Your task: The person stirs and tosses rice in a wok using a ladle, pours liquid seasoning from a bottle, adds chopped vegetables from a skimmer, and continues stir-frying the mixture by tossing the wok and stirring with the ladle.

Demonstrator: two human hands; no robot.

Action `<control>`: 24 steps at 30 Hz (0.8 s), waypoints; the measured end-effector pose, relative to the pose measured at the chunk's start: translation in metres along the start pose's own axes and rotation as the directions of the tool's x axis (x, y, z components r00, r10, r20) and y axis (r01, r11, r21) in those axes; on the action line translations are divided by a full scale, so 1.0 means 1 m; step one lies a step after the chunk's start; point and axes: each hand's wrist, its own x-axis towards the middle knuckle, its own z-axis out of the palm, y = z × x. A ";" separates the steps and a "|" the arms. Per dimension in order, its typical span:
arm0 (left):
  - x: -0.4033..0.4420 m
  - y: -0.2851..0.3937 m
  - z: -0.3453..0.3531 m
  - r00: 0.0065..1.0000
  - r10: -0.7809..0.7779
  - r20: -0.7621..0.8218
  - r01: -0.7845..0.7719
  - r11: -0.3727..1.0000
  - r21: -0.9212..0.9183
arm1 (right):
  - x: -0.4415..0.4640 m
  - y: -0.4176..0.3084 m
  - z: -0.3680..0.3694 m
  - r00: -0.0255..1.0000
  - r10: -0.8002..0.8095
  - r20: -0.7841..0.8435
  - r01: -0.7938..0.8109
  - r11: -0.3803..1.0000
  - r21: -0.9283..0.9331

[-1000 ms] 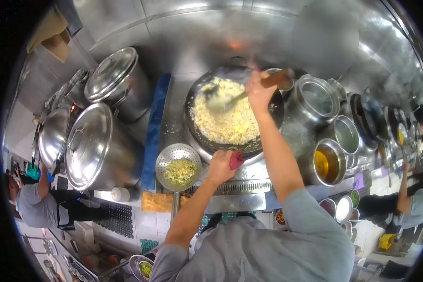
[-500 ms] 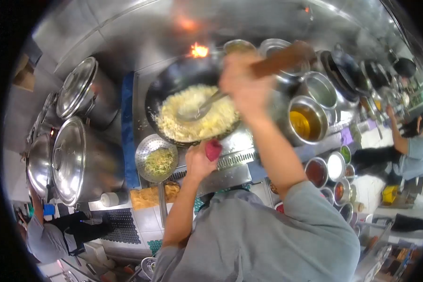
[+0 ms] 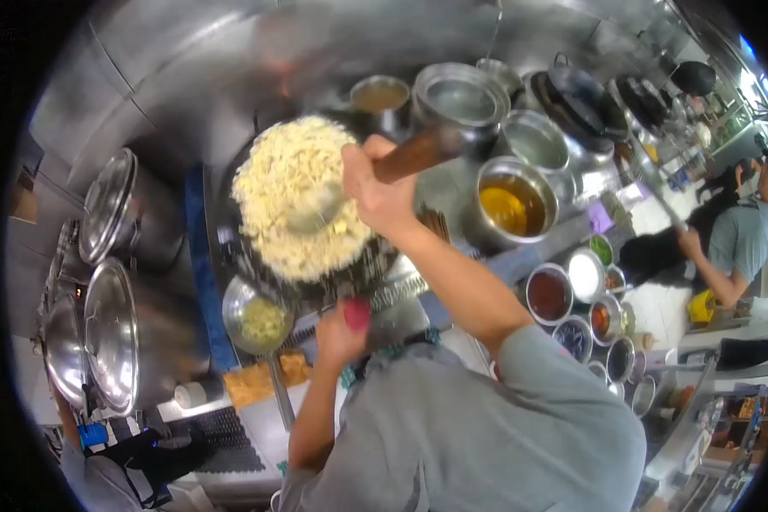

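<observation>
A dark wok (image 3: 230, 183) holds a large heap of pale yellow-white rice and egg (image 3: 290, 171), blurred at its edges. My right hand (image 3: 382, 189) is wrapped round the wooden handle (image 3: 418, 155) of a metal ladle (image 3: 316, 212), whose bowl lies over the food. At the wok's near side, my left hand (image 3: 341, 333) is closed on a red cloth-like grip (image 3: 357, 314); the wok handle itself is hidden. A perforated strainer (image 3: 233, 314) with shredded greens (image 3: 264, 324) rests left of my left hand.
Tall lidded pots (image 3: 111, 337) stand at the left. On the right are a pot of yellow oil (image 3: 512, 209), a lidless water pot (image 3: 461, 98) and several seasoning bowls (image 3: 549, 294). A co-worker (image 3: 734, 239) stands at far right, another person's sleeve (image 3: 72, 465) at lower left.
The camera view has turned right, so the scene sits further left. The food has risen and spread in the wok. The flame behind the wok is fainter. Both hands keep their holds.
</observation>
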 end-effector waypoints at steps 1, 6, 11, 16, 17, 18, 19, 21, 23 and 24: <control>-0.003 0.010 -0.018 0.997 0.060 -0.055 -0.061 0.998 -0.020 | 0.012 -0.008 0.000 0.999 -0.011 0.038 0.012 1.000 -0.012; 0.029 0.044 -0.121 0.904 -0.353 0.243 0.423 0.825 -0.375 | 0.024 -0.112 0.011 0.996 0.011 0.092 -0.026 0.986 0.163; 0.006 0.007 -0.018 0.999 -0.052 0.000 0.052 0.998 -0.041 | -0.014 0.008 -0.012 0.993 -0.117 0.012 0.117 0.970 -0.215; -0.004 0.050 -0.119 0.991 -0.103 0.081 0.126 0.923 -0.364 | 0.030 -0.103 0.001 0.994 -0.058 0.088 0.062 0.997 -0.052; 0.019 0.053 -0.139 0.925 -0.281 0.255 0.369 0.823 -0.431 | 0.023 -0.098 0.002 0.996 -0.035 0.081 0.038 0.999 -0.031; 0.038 0.038 -0.125 0.991 -0.103 -0.082 0.066 0.926 -0.371 | 0.017 -0.093 0.002 0.997 -0.013 0.073 0.014 1.000 -0.009; 0.050 0.011 -0.078 0.944 0.070 -0.323 -0.169 0.942 -0.291 | 0.011 -0.088 0.003 0.998 0.009 0.066 -0.010 1.000 0.013; 0.045 0.014 -0.034 0.949 0.184 -0.256 -0.195 0.981 -0.016 | -0.027 0.008 -0.009 0.990 0.133 -0.056 -0.141 0.975 -0.170; 0.016 -0.006 -0.011 0.979 0.139 -0.150 -0.153 0.984 -0.087 | -0.025 0.004 -0.015 0.997 0.025 -0.067 -0.040 0.972 -0.232; 0.008 -0.014 -0.007 0.985 0.129 -0.115 -0.142 0.983 -0.118 | -0.019 -0.009 -0.018 0.993 0.090 -0.073 -0.093 0.994 -0.050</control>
